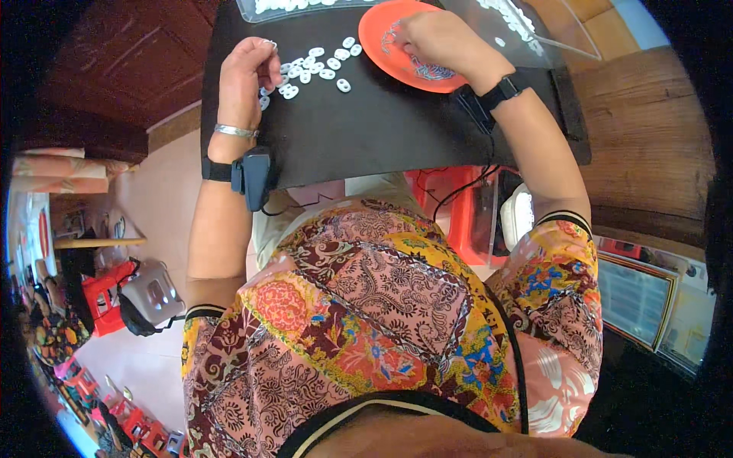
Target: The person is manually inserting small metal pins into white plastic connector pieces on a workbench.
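My left hand [250, 69] is raised over the left part of the black table. A small white piece [269, 44] is pinched between its thumb and forefinger. Beside that hand lies a loose group of white oval pieces with two holes each [327, 74]. My right hand [439, 44] reaches into an orange-red plate [374, 55], its fingertips drawn together among small thin metal parts [434, 72]. Whatever those fingertips grip is too small to make out. The metal parts look like little screws or pins.
At the table's far edge stands a clear tray of white pieces [294, 4]. Another clear container [561, 44] with white pieces sits at the far right. The black table [343, 137] ends near my lap. Dark cables [466, 187] hang from the wrist devices, and a red stool [454, 217] is underneath.
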